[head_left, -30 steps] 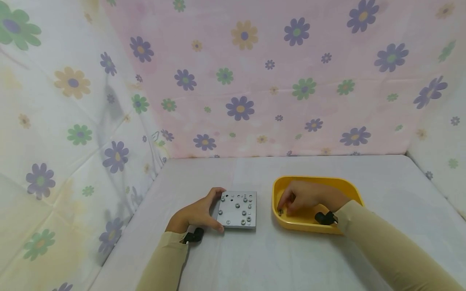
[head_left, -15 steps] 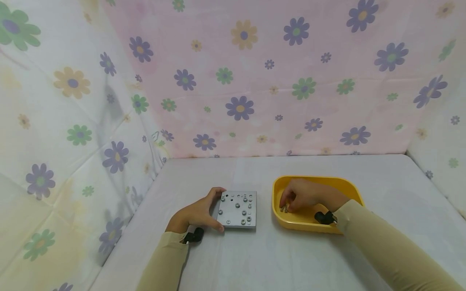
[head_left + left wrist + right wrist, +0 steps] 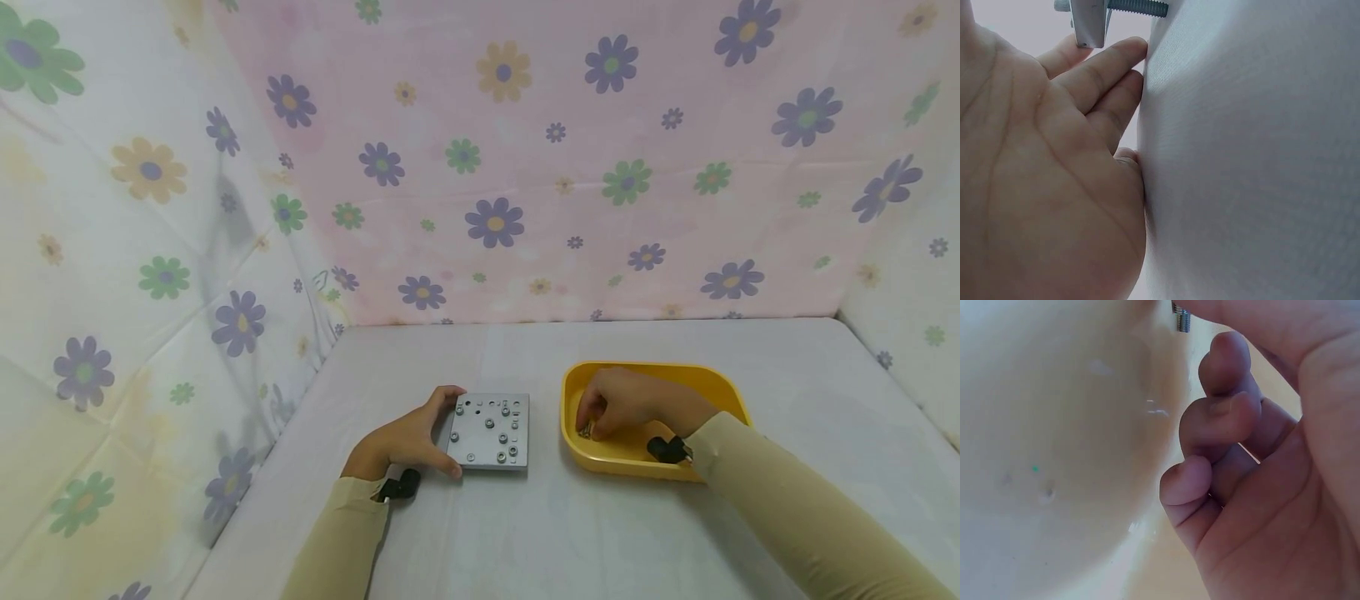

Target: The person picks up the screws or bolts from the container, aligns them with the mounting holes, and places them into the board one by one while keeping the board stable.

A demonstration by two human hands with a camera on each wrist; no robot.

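My left hand [image 3: 405, 440] holds the left side of a square silver metal plate [image 3: 480, 437], its thumb at the near corner and a finger at the far corner. Several socket-head screws [image 3: 489, 423] stand in the plate's top, among small open holes. In the left wrist view, a threaded screw shank [image 3: 1138, 7] sticks out of the plate's underside, close to the table cloth. Inside a yellow plastic tray [image 3: 637, 472], my right hand [image 3: 626, 402] pinches small screws [image 3: 585, 432] at its fingertips. Threaded ends of these screws [image 3: 1183, 322] show beside the thumb in the right wrist view; the other fingers are curled.
A white cloth covers the table [image 3: 480, 533]. The tray stands to the right of the plate, with a gap between them. Flower-printed curtains [image 3: 495, 167] enclose the back and both sides. A small black wrist camera [image 3: 667, 450] on the right sleeve hangs over the tray.
The screws at my right fingertips have shifted: one near the tray's left wall, then two hanging apart, now bunched closer. The right hand has moved slightly; the left hand and plate have stayed still.
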